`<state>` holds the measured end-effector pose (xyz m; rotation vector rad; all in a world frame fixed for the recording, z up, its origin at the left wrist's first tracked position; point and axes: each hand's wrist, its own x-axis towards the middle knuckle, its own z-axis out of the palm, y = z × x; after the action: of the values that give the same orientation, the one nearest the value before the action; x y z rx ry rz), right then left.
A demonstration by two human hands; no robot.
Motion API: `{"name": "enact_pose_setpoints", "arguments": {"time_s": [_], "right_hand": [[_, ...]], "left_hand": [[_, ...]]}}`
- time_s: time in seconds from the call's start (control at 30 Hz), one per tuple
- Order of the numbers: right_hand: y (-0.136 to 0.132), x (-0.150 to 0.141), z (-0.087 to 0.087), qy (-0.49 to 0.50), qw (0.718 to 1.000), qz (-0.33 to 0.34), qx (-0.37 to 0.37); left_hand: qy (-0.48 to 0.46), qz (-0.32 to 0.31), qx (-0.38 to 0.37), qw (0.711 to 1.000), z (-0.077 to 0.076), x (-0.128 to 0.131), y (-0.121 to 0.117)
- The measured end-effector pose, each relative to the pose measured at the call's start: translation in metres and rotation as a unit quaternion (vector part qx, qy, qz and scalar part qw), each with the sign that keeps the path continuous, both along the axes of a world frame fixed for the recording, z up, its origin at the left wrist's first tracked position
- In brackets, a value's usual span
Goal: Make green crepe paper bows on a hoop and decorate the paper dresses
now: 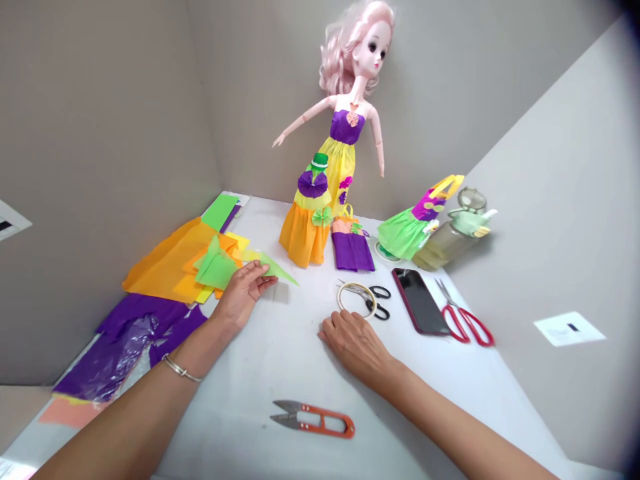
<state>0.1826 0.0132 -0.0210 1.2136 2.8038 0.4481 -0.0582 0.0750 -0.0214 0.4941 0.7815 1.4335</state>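
My left hand (pixel 245 290) is closed in a pinch on a thin light-green paper piece (pixel 277 269), whose pointed end sticks out to the right above the table. Just behind that hand lies a pile of cut scraps, with a folded green paper (pixel 216 265) on top. My right hand (pixel 354 341) rests on the table, knuckles up and fingers curled under; nothing shows in it. Its knuckles are right beside a tape roll (pixel 342 300), which lies over black-handled scissors (pixel 383 301). Orange thread snips (pixel 325 421) lie nearest me, between my forearms.
Orange sheets (pixel 165 263) and purple sheets (pixel 125 333) cover the left side. A doll (pixel 345 127) stands at the back, near an orange-skirted paper dress (pixel 305 227), a purple one (pixel 353 250) and a green one (pixel 400 233). A bottle (pixel 445 243), phone (pixel 420 303) and red scissors (pixel 467 323) lie right.
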Motion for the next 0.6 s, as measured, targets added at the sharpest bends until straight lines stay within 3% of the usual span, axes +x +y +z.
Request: {"name": "enact_pose_setpoints", "arguments": {"time_s": [0.27, 0.6], "right_hand": [[-0.002, 0.0, 0.002, -0.047, 0.999, 0.01, -0.008], [0.009, 0.005, 0.012, 0.03, 0.989, -0.027, -0.14]], "left_hand": [[0.002, -0.003, -0.007, 1.0, -0.003, -0.001, 0.001], [-0.006, -0.004, -0.006, 1.0, -0.002, -0.001, 0.001]]}}
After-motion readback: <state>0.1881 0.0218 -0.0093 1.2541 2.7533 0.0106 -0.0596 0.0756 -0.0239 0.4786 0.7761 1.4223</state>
